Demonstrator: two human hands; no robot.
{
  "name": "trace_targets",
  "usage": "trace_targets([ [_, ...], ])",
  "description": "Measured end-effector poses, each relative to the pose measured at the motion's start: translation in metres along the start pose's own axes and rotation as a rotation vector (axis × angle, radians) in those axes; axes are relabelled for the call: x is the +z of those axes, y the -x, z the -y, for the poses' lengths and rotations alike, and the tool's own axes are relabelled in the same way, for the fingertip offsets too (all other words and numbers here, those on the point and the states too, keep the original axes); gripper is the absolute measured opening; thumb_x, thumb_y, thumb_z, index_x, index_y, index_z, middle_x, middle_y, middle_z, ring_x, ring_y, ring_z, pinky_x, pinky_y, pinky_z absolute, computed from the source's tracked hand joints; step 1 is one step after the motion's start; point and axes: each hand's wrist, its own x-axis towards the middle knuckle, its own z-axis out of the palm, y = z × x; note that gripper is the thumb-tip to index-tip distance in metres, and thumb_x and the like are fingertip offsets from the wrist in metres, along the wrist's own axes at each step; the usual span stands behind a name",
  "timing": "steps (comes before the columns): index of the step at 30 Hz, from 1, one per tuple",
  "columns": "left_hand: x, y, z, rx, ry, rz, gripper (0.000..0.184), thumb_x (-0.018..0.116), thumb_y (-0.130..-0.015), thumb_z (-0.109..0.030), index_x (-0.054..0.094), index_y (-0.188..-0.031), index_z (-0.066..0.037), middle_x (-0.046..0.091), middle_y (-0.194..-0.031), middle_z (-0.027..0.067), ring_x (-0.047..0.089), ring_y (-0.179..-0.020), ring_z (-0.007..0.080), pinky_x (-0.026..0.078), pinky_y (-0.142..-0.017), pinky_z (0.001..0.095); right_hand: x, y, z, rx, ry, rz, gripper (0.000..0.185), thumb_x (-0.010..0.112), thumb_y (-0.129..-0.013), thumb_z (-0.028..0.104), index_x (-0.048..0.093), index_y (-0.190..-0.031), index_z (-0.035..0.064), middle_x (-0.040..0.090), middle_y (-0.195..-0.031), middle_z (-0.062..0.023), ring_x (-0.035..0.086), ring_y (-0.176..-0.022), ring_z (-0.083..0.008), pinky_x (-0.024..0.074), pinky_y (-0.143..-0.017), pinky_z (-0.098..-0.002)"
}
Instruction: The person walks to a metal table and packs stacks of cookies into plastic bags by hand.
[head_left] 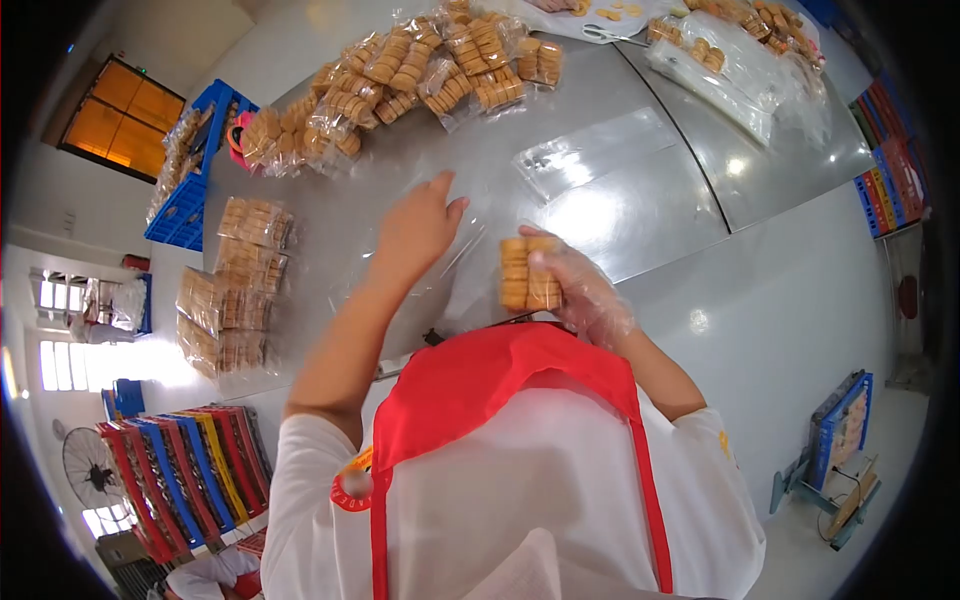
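Note:
My right hand (pixel 585 285), in a clear plastic glove, is closed around two side-by-side stacks of round golden biscuits (pixel 515 275), held just above the table edge in front of my red apron (pixel 500 375). Whether a wrapper surrounds these biscuits I cannot tell. My left hand (pixel 422 225) is bare and reaches forward over the steel table, thumb and fingers apart, with nothing visible in it. Beneath and beside it lie clear plastic bags (pixel 460 250), hard to make out against the shiny metal.
Bagged biscuits (pixel 400 60) are heaped at the far side of the steel table (pixel 670 200). More packs (pixel 240 290) stand in rows at the left, near a blue crate (pixel 190 205). Flat clear bags (pixel 590 150), scissors (pixel 605 35) and another person's hand (pixel 553 5) are farther off.

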Motion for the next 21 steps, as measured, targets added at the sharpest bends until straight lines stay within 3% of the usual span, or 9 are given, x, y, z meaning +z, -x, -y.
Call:
trace_targets([
  [3,-0.001,-0.035,-0.003,0.041,-0.268,0.321,0.040,0.064,-0.089,-0.033,0.063,-0.120,-0.008,0.068,-0.107,0.0184,0.065,-0.102,0.0353,0.052,-0.084,0.0453,-0.037,-0.017,-0.008,-0.013,-0.202,-0.071,0.063,0.068,-0.088,0.023,0.039,-0.141,0.0047,0.055,-0.121,-0.0155,0.061,-0.108,-0.0327,0.0592,-0.085,-0.0511],
  [6,0.026,-0.067,0.012,0.153,-0.525,0.521,0.036,0.068,-0.083,-0.030,0.067,-0.113,-0.010,0.070,-0.102,0.0155,0.066,-0.098,0.0334,0.053,-0.081,0.0449,-0.060,-0.028,-0.015,-0.100,-0.340,-0.030,0.058,0.066,-0.089,0.022,0.041,-0.137,0.0041,0.056,-0.120,-0.0154,0.062,-0.107,-0.0326,0.0597,-0.084,-0.0512],
  [9,0.037,-0.083,0.012,0.185,-0.597,0.778,0.031,0.062,-0.078,-0.016,0.071,-0.106,-0.008,0.071,-0.100,0.0147,0.067,-0.095,0.0356,0.054,-0.078,0.0451,-0.071,-0.033,-0.017,-0.191,-0.372,0.062,0.058,0.067,-0.089,0.023,0.041,-0.137,0.0041,0.056,-0.120,-0.0153,0.062,-0.106,-0.0327,0.0597,-0.083,-0.0513],
  [12,0.030,-0.088,0.009,0.196,-0.461,0.931,0.030,0.063,-0.077,-0.017,0.073,-0.104,-0.010,0.072,-0.100,0.0130,0.068,-0.096,0.0341,0.054,-0.079,0.0439,-0.074,-0.035,-0.019,-0.248,-0.368,0.098,0.062,0.067,-0.088,0.023,0.039,-0.139,0.0044,0.055,-0.121,-0.0153,0.061,-0.108,-0.0329,0.0595,-0.083,-0.0520],
  [15,0.021,-0.082,0.011,0.182,-0.395,0.965,0.032,0.070,-0.076,-0.027,0.070,-0.102,-0.009,0.072,-0.095,0.0114,0.068,-0.093,0.0316,0.053,-0.079,0.0414,-0.076,-0.036,-0.019,-0.252,-0.351,0.098,0.066,0.069,-0.086,0.022,0.036,-0.141,0.0048,0.053,-0.124,-0.0154,0.060,-0.110,-0.0333,0.0595,-0.083,-0.0525],
  [18,0.004,-0.050,-0.001,0.151,-0.343,0.740,0.039,0.072,-0.075,-0.028,0.067,-0.109,-0.009,0.071,-0.101,0.0125,0.067,-0.094,0.0333,0.053,-0.080,0.0431,-0.075,-0.037,-0.019,-0.243,-0.349,0.101,0.071,0.070,-0.085,0.022,0.033,-0.143,0.0050,0.050,-0.128,-0.0156,0.059,-0.112,-0.0340,0.0595,-0.083,-0.0527],
  [21,0.014,-0.043,0.004,0.124,-0.446,0.826,0.033,0.066,-0.081,-0.021,0.064,-0.112,-0.009,0.069,-0.104,0.0154,0.066,-0.096,0.0364,0.052,-0.082,0.0463,-0.077,-0.041,-0.019,-0.234,-0.347,0.105,0.075,0.071,-0.084,0.022,0.031,-0.145,0.0050,0.048,-0.130,-0.0158,0.058,-0.114,-0.0343,0.0594,-0.084,-0.0531],
])
